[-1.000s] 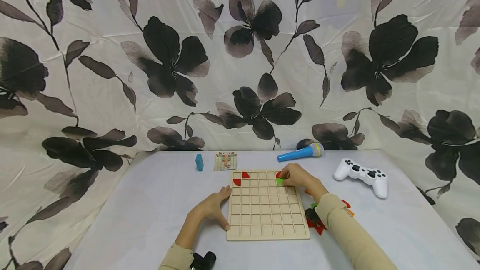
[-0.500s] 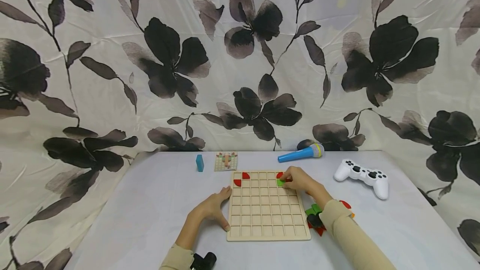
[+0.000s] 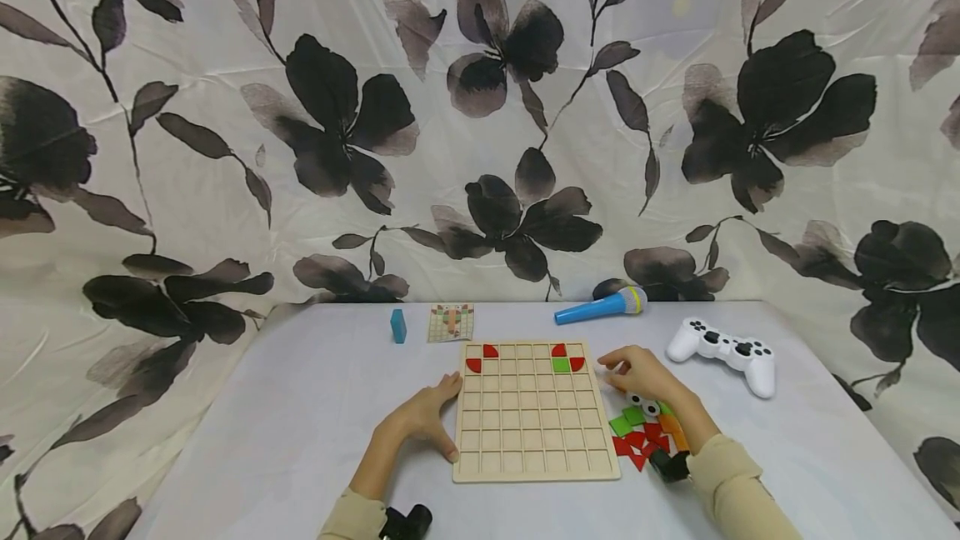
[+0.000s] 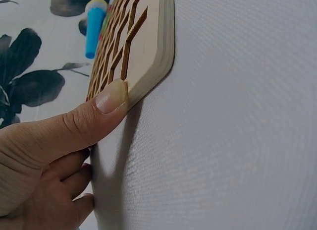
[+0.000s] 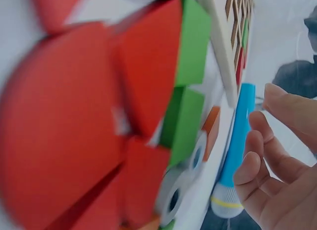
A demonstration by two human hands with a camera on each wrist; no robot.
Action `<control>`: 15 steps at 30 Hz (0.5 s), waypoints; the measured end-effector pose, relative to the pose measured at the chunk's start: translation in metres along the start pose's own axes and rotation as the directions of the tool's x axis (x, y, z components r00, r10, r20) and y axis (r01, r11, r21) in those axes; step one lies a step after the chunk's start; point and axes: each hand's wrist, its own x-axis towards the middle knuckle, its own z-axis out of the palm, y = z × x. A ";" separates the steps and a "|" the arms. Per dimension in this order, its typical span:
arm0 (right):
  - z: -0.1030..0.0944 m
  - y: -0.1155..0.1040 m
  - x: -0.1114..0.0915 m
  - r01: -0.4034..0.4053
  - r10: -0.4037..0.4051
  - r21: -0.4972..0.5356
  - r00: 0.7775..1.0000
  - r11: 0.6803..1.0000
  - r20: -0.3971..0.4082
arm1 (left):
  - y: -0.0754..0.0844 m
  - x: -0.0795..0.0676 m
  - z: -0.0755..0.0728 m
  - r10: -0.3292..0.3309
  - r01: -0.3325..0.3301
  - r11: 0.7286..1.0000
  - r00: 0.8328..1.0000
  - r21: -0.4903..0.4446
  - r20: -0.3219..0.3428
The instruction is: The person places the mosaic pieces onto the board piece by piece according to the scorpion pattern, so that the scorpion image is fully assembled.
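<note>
A wooden grid board (image 3: 536, 419) lies mid-table. My left hand (image 3: 427, 413) rests against its left edge, fingers and thumb spread, with the thumb tip (image 4: 113, 95) touching the near corner in the left wrist view. Near the board's top right sit two red quarter-round pieces (image 3: 577, 364) and a green square (image 3: 561, 365). Two more red quarter-rounds (image 3: 491, 351) are at the top left. My right hand (image 3: 645, 373) hovers just off the board's right edge, fingers loosely bent, holding nothing. Below it is a heap of red, green and orange pieces (image 3: 637, 440).
White round pieces with black dots (image 5: 173, 198) lie in the heap. A blue toy microphone (image 3: 600, 307), a small pattern card (image 3: 451, 322) and a blue block (image 3: 398, 326) stand behind the board. A white game controller (image 3: 723, 352) lies at the right.
My right hand has let go of a red quarter-round, now in the board beside the green square, and moved right, off the board. The left hand has stayed in place.
</note>
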 end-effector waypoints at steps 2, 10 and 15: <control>-0.001 0.003 -0.007 -0.017 0.017 0.008 1.000 1.000 -0.005 | 0.000 0.000 0.000 -0.003 0.003 1.000 1.000 0.003 0.000; -0.006 0.010 -0.032 -0.086 0.086 0.014 0.996 0.996 -0.033 | -0.001 0.001 0.001 -0.003 0.003 1.000 1.000 -0.001 0.007; -0.013 0.016 -0.047 -0.114 0.115 0.013 0.991 0.993 -0.068 | -0.002 0.001 0.001 -0.002 0.002 1.000 1.000 -0.005 0.011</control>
